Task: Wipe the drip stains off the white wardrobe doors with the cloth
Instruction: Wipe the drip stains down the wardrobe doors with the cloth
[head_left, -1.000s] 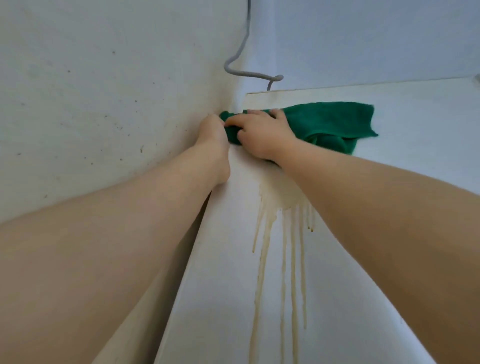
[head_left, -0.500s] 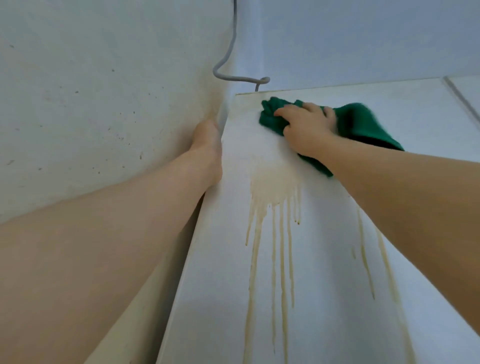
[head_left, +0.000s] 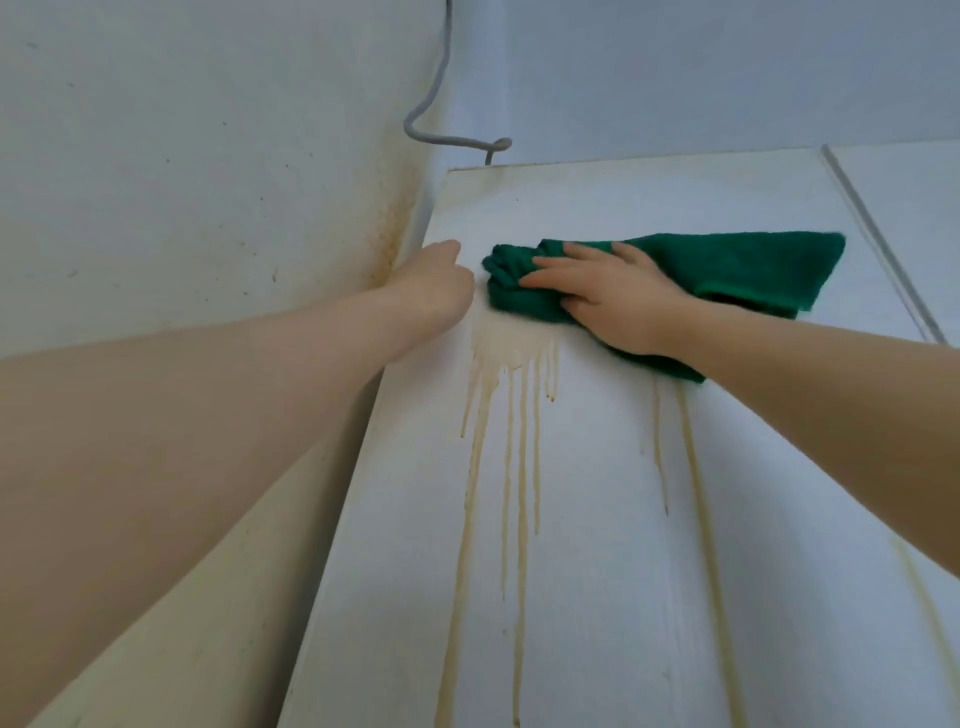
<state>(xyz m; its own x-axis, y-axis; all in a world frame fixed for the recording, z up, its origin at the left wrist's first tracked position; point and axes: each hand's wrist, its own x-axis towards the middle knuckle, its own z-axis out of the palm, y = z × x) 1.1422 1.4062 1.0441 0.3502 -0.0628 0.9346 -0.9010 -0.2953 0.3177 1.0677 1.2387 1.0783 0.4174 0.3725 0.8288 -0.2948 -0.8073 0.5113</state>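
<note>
One cloth (head_left: 727, 265) under flat right hand (head_left: 618, 301); left hand (head_left: 431, 291), grip cannot be told

White wardrobe door (head_left: 597, 519) w/ brown drip stains (head_left: 506, 348); green cloth (head_left: 727, 265) pressed flat on upper part.

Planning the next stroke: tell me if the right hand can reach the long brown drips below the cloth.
Probably yes. The right hand presses the green cloth on the door right above the drip stains, with nothing between. The left hand sits aside at the door's edge.
</note>
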